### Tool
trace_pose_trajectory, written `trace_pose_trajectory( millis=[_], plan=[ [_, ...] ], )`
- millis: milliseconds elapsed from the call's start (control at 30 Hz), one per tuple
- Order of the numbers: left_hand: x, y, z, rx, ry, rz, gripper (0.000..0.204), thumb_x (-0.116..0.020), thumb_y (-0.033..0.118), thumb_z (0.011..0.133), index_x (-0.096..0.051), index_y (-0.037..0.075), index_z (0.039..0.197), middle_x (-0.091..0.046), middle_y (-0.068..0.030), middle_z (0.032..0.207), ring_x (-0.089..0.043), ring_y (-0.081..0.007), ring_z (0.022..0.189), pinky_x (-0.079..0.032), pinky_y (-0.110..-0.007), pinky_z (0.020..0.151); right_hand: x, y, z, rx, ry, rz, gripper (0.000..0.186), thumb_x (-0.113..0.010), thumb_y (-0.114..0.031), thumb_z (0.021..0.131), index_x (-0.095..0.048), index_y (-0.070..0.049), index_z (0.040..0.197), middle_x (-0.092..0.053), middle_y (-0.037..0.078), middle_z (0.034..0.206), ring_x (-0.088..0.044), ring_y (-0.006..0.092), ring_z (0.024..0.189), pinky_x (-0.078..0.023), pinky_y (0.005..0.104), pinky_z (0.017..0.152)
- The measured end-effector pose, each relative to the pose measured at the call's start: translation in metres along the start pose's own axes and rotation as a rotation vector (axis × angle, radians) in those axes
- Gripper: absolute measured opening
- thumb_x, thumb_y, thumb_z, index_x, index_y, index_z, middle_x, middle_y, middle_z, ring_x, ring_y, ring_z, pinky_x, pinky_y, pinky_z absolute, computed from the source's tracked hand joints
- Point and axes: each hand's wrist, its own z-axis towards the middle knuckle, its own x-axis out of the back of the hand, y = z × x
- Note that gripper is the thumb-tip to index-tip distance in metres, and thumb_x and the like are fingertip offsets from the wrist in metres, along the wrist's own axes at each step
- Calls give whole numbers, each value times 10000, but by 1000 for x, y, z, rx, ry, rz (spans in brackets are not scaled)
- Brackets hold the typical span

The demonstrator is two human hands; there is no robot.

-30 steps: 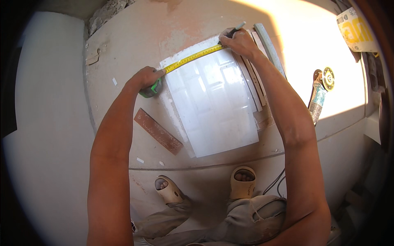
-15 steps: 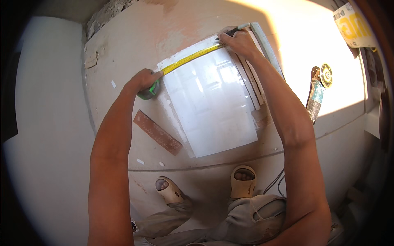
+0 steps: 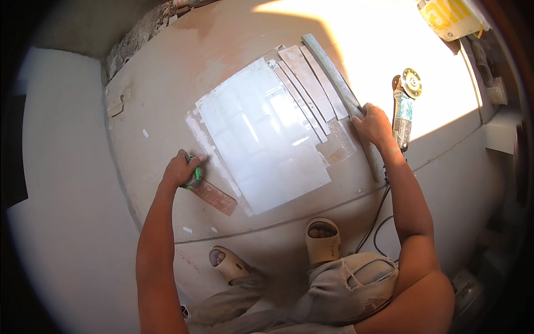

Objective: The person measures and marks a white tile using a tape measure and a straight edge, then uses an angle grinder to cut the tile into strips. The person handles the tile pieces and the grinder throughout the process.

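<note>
Two bare hands are spread wide: the left [image 3: 181, 168] has its fingers curled round a tape measure [image 3: 194, 173], the right [image 3: 372, 127] grasps a bar [image 3: 328, 64]. The tape measure has a dark, rounded case with bright green trim; it sits over the upper end of a brown piece [image 3: 217, 200], whether touching or not I cannot tell. The bar is long, narrow and straight-edged, grey and scuffed, slanting across the floor [image 3: 167, 117] to the right of the tile [image 3: 261, 136]. The tile lies flat between the hands, glossy white and four-sided, with pale window-like reflections across its face. A rough whitish band runs along its left edge; pale pinkish strips [image 3: 306, 78] lie between it and the bar.
</note>
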Motion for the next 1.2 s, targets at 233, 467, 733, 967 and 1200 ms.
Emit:
trace_pose_trajectory(
  millis=[233, 467, 733, 967, 1200],
  plan=[
    [-48, -38, -43, 43, 199, 70, 618, -631, 518, 889, -563, -43, 1140, -610, -258, 1187, -602, -418, 1090, -483, -474, 924, -22, 53, -54, -76, -136, -65, 470, -769, -365, 759, -629, 15, 997, -677, 212, 998, -660, 360, 958, -518, 432, 870],
    [-16, 66, -56, -240, 373, -20, 623, -639, 433, 914, -500, -46, 1286, -511, -230, 1312, -487, -385, 1241, -425, -450, 1031, -28, -10, -113, 214, -80, 272, 448, -742, -308, 788, -566, 34, 1018, -620, 238, 1005, -633, 389, 936, -503, 459, 834],
    [-19, 210, -48, -399, 170, 78, 955, -737, 447, 830, -246, -27, 1499, -351, -221, 1509, -361, -358, 1393, -351, -411, 1137, -84, -63, -147, 193, -260, 342, 479, -737, -372, 829, -520, -5, 1046, -583, 212, 1067, -619, 382, 966, -501, 474, 821],
    [-32, 219, -29, -391, 186, 60, 1229, -850, 479, 681, -130, -51, 1524, -266, -235, 1556, -295, -351, 1433, -324, -402, 1160, -87, 19, -176, -90, -406, 723, 394, -758, -316, 805, -653, 45, 925, -616, 107, 726, -595, 243, 639, -482, 364, 613],
    [-32, 221, -18, -414, 122, 56, 1233, -856, 466, 676, -127, -34, 1535, -225, -199, 1590, -283, -354, 1438, -314, -398, 1169, -94, 15, -175, -228, -661, 955, 366, -738, -252, 816, -683, 48, 1018, -545, 25, 666, -463, 98, 510, -369, 287, 443]
  ],
)
